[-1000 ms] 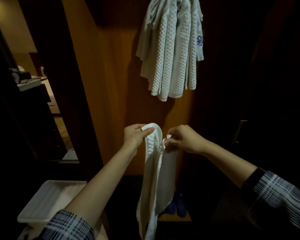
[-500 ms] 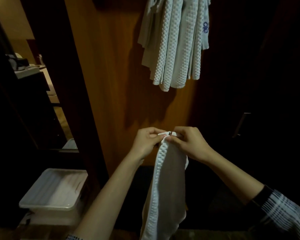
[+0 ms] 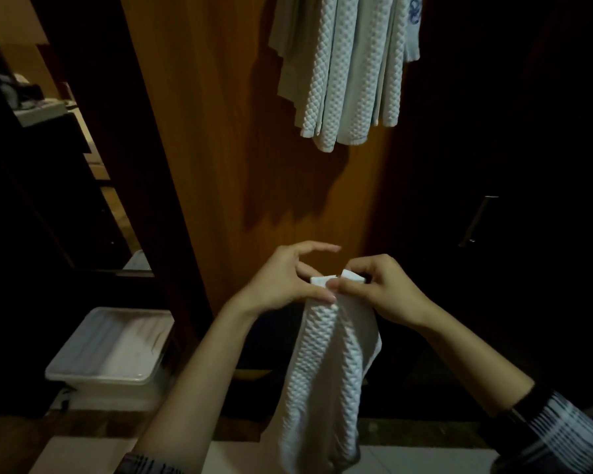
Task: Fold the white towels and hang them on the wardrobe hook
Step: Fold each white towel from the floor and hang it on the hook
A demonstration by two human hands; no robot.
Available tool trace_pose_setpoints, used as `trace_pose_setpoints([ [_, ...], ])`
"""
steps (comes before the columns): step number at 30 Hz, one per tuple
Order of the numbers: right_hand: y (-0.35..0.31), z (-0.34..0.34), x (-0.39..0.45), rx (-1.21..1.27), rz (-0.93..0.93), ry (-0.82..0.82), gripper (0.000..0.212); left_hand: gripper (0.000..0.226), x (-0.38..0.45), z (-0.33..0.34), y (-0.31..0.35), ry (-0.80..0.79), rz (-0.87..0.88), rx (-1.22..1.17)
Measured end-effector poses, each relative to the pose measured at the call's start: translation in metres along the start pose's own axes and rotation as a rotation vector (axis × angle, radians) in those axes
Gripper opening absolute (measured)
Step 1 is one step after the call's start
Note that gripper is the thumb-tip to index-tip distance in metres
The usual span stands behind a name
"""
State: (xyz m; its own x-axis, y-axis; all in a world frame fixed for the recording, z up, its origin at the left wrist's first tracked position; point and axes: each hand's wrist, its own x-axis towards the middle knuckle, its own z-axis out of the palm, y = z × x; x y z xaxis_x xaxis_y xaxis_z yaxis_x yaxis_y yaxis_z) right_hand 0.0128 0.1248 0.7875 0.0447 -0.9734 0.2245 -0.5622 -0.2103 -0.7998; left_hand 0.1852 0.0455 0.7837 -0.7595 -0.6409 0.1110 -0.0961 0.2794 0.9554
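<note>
A white waffle-textured towel (image 3: pixel 326 381) hangs folded lengthwise from both my hands in front of the wooden wardrobe panel (image 3: pixel 220 148). My left hand (image 3: pixel 288 282) pinches its top left corner with thumb and lower fingers, the index finger raised. My right hand (image 3: pixel 380 289) pinches the top right corner, and the two corners meet between my hands. Above, several white towels (image 3: pixel 346 63) hang bunched at the top edge of the view; one carries a blue emblem. The hook itself is out of view.
A white plastic bin (image 3: pixel 113 350) stands on the floor at lower left. A dark wardrobe door with a metal handle (image 3: pixel 476 220) fills the right side. To the left, a dim opening shows furniture (image 3: pixel 38 107) in another room.
My hands came together, bringing the towel's two top corners to meet. The view has tilted down and closer, so the hanging towels sit higher in frame.
</note>
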Motion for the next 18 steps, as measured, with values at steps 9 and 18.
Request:
trace_pose_setpoints([
  [9,0.007,-0.002,-0.006,-0.270,-0.100,-0.068,0.028,0.057,0.007,0.001,-0.001,-0.030,-0.047,0.274],
  [18,0.046,0.000,-0.014,-0.763,0.028,-0.622,0.021,0.050,0.000,-0.010,-0.023,0.101,-0.024,0.319],
])
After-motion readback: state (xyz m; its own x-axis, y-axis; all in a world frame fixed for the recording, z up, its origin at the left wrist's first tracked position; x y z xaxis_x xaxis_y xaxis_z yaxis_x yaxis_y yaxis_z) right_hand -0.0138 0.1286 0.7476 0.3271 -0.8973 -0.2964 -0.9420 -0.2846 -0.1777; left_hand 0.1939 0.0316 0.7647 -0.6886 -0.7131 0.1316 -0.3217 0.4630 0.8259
